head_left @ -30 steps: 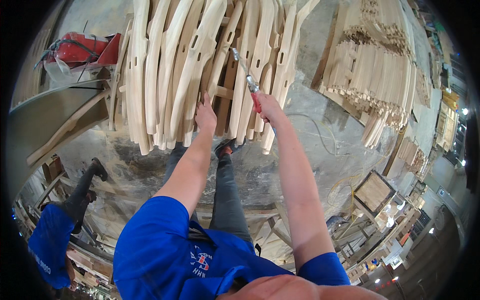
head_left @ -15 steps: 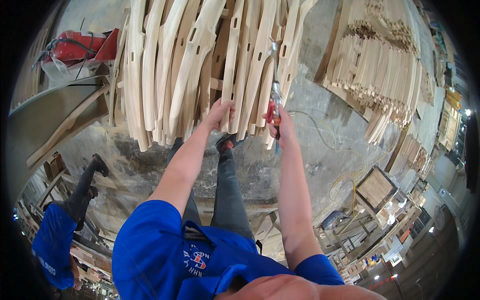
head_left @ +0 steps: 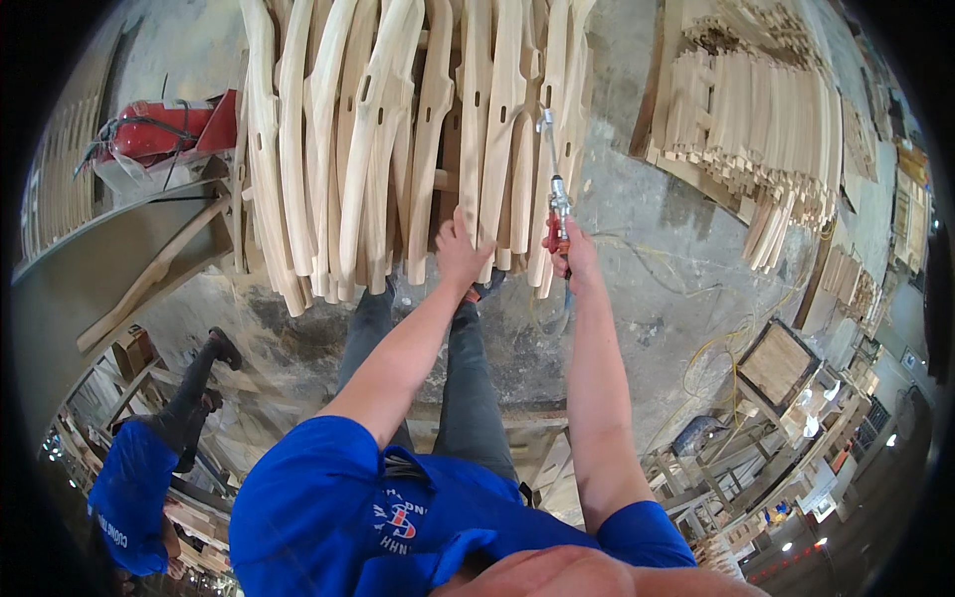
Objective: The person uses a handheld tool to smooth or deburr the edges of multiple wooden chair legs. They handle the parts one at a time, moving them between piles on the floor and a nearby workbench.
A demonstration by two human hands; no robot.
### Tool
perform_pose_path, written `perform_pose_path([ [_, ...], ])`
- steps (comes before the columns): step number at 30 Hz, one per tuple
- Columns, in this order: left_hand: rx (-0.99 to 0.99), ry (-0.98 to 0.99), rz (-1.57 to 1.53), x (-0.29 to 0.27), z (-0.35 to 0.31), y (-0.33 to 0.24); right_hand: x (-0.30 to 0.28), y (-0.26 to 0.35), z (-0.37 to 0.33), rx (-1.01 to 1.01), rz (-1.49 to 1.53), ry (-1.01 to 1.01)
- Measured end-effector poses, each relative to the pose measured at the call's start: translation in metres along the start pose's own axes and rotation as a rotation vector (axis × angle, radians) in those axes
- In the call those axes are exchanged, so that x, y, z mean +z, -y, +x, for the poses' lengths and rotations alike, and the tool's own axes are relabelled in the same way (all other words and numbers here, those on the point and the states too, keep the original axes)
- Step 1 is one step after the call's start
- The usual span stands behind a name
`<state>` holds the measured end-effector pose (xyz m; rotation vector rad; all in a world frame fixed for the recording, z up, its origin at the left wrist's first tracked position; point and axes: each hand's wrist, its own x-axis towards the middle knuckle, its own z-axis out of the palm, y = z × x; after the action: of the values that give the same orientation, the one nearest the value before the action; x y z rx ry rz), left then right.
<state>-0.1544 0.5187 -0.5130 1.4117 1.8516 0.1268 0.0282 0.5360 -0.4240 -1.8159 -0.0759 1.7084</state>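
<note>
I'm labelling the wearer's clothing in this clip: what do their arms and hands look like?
Both forearms are bare. The left hand and right hand wear no gloves, and no watch or rings show. Short blue sleeves end above the elbows.

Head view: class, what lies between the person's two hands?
In the head view, between the left hand and the right hand holding the red-handled air gun hang the lower ends of pale wooden chair legs.
</note>
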Motion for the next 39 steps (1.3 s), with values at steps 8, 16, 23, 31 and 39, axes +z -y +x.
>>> perform_pose_path([
  [8, -0.196, 0.141, -0.142, 0.000, 0.025, -0.015, -0.004, 0.018, -0.015, 0.016, -0.205, 0.109],
  [16, 0.094, 0.216, -0.613, -0.071, 0.022, 0.023, 0.008, 0.016, -0.016, 0.010, 0.055, 0.107],
  [23, 0.005, 0.310, -0.671, -0.131, 0.026, 0.029, 0.056, 0.042, -0.027, -0.027, -0.144, 0.197],
  [31, -0.066, 0.451, -0.732, -0.181, 0.032, 0.022, 0.082, 0.077, -0.029, -0.071, -0.376, 0.100],
  [39, -0.143, 0.551, -0.744, -0.207, 0.039, 0.029, 0.114, 0.080, -0.023, -0.142, -0.295, 0.096],
])
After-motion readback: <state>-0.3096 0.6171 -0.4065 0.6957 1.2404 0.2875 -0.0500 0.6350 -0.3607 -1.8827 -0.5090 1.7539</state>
